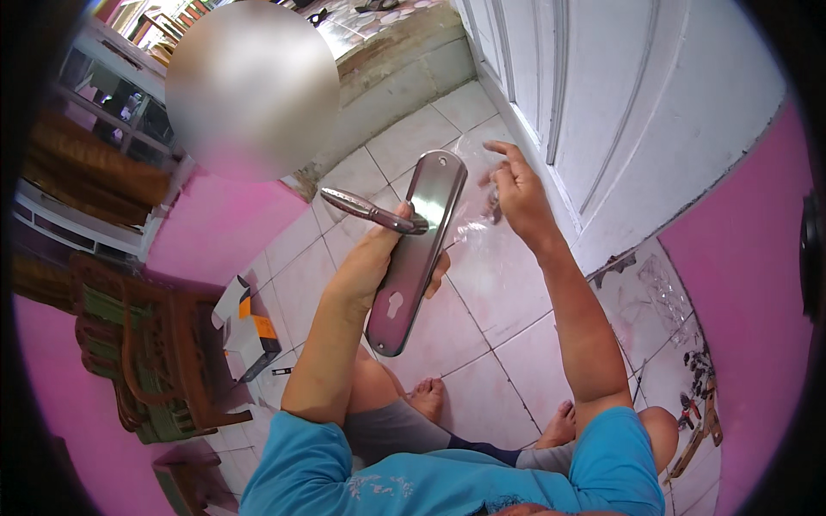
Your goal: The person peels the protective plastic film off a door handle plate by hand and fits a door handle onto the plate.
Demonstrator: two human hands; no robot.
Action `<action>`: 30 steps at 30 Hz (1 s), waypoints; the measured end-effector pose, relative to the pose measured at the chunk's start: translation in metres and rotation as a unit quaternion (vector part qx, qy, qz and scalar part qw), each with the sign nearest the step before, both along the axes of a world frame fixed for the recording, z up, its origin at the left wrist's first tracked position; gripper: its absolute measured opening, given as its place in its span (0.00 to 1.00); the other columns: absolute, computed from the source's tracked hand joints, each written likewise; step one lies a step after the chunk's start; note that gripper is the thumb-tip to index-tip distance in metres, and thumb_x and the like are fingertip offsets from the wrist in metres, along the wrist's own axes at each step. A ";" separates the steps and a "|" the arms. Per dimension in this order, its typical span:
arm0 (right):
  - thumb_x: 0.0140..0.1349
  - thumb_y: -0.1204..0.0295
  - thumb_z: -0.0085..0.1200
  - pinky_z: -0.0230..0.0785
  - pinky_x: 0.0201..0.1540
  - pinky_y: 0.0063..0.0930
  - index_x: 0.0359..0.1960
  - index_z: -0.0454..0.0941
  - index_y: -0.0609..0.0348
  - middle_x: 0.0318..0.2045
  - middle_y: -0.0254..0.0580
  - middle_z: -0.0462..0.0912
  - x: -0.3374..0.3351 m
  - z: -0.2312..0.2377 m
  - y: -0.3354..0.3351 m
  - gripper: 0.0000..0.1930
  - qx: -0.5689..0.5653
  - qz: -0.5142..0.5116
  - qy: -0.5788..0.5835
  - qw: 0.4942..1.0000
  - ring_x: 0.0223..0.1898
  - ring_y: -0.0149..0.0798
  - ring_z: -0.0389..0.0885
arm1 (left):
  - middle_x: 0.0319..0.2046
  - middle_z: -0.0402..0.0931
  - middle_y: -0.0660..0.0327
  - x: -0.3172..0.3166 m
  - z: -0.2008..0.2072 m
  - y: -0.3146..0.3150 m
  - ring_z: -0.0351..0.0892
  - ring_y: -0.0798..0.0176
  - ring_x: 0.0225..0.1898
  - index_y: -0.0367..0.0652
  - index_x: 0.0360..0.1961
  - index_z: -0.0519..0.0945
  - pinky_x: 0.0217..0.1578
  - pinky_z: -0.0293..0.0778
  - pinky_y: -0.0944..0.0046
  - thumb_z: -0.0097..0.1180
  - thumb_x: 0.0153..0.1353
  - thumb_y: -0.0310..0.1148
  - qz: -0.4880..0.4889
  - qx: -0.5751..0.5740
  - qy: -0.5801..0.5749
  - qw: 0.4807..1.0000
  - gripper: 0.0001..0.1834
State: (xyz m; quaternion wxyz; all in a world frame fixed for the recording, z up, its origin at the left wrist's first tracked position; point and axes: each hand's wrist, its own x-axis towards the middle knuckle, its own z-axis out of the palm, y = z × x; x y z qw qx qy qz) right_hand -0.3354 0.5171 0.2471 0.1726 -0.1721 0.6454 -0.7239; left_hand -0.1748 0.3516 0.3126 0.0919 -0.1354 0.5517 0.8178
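A silver door handle with a long backplate (420,258) is in my left hand (366,262), tilted over the tiled floor. My thumb rests by the root of its lever (361,208), which points to the left, and my fingers wrap behind the plate. A keyhole cutout shows near the plate's lower end. To the right of the plate, my right hand (522,202) is raised, index finger bent outward and the other fingers curled. Thin clear plastic wrapping (473,202) hangs at these fingers, beside the plate; motion blurs the fingertips.
A white panelled door (628,112) stands at the right. Pliers and other tools (688,411) lie on the floor at lower right, near crumpled clear plastic (662,292). At left are an opened box (254,340) and a carved wooden chair (185,331). A raised step (404,86) lies ahead.
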 end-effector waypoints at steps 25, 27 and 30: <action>0.69 0.65 0.52 0.73 0.56 0.38 0.54 0.79 0.60 0.45 0.47 0.80 0.005 -0.029 -0.001 0.17 0.233 0.035 0.279 0.931 0.44 0.44 0.85 | 0.27 0.81 0.49 -0.017 -0.003 0.021 0.82 0.54 0.22 0.40 0.46 0.71 0.23 0.78 0.58 0.31 0.78 0.57 0.159 -0.054 0.024 0.986 0.28; 0.69 0.65 0.52 0.74 0.52 0.35 0.53 0.79 0.61 0.41 0.44 0.81 0.003 -0.024 -0.004 0.16 0.124 0.019 0.266 0.956 0.41 0.40 0.85 | 0.27 0.81 0.49 -0.018 -0.001 0.020 0.82 0.54 0.22 0.41 0.47 0.71 0.23 0.78 0.58 0.31 0.78 0.56 0.161 -0.067 0.012 0.985 0.27; 0.71 0.65 0.53 0.74 0.47 0.30 0.53 0.79 0.62 0.36 0.39 0.83 0.022 0.020 -0.002 0.16 -0.082 0.073 0.092 0.990 0.39 0.34 0.85 | 0.26 0.80 0.49 -0.014 -0.002 0.013 0.82 0.55 0.21 0.42 0.48 0.70 0.22 0.78 0.58 0.31 0.78 0.56 0.163 -0.073 0.013 0.984 0.26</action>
